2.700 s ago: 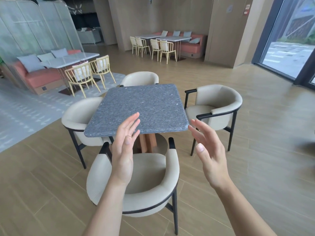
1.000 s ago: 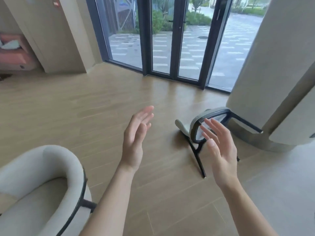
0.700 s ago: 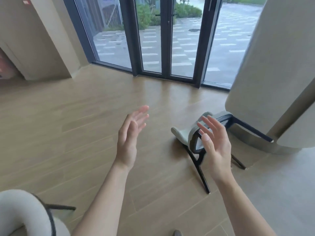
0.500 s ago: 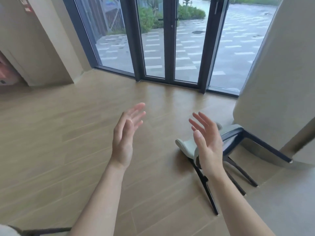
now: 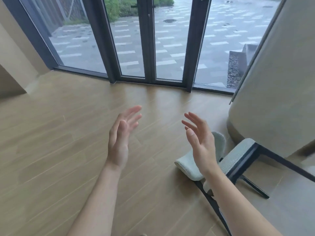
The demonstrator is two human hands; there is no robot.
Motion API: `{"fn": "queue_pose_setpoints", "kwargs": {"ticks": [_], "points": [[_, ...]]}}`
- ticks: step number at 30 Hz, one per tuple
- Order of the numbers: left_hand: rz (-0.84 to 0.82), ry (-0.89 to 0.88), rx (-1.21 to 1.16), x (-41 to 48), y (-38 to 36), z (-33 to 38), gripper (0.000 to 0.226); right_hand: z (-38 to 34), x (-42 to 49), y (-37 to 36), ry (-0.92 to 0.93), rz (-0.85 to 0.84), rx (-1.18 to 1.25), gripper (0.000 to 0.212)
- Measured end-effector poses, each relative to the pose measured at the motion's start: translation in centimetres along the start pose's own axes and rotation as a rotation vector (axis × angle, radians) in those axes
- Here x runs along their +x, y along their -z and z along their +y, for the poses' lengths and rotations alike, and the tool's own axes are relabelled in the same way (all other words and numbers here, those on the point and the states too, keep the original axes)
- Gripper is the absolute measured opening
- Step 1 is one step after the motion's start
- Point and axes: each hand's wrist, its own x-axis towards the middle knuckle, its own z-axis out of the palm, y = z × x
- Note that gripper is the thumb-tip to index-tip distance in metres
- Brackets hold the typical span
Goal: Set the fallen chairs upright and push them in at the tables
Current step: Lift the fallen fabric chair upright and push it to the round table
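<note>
A fallen chair (image 5: 237,159) with pale fuzzy upholstery and a black metal frame lies on its side on the wooden floor at the lower right, its legs pointing toward me and to the right. My right hand (image 5: 199,142) is raised in front of it with fingers straight and spread, holding nothing and covering part of the chair's back. My left hand (image 5: 121,135) is held up to the left over bare floor, fingers relaxed, also holding nothing. Both hands are apart from the chair.
A wide round beige column (image 5: 276,92) stands right behind the fallen chair. Glass doors with dark frames (image 5: 150,48) line the far wall. Wooden floor (image 5: 59,142) stretches to the left, and a beige wall corner (image 5: 15,65) juts in at the far left.
My view swung from the grey table with its upright chairs round to the glass doors. The fallen chair has come closer and now sits lower right. Both hands stayed raised and holding nothing.
</note>
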Motion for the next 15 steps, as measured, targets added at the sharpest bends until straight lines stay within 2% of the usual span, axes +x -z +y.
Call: {"fn": "queue_pose_setpoints", "kwargs": {"ticks": [2, 5, 7, 10, 15], "points": [[-0.094, -0.004, -0.030, 6.2, -0.4, -1.8, 0.066, 1.1, 4.0, -0.8, 0.012, 0.087, -0.010, 0.071], [-0.270, 0.040, -0.082, 13.6, -3.2, -4.1, 0.066, 2.1, 7.9, -0.2, -0.002, 0.233, -0.031, 0.080], [-0.379, 0.016, -0.123, 17.8, -6.1, -5.7, 0.065, 3.2, 10.4, 1.3, 0.002, 0.330, -0.045, 0.071], [-0.490, 0.001, -0.166, 23.6, -10.8, -8.4, 0.064, 5.2, 14.5, 3.8, 0.007, 0.464, -0.080, 0.060], [-0.651, 0.023, -0.187, 32.0, -17.8, -13.8, 0.062, 9.6, 21.5, 7.7, -0.002, 0.634, -0.113, 0.066]]}}
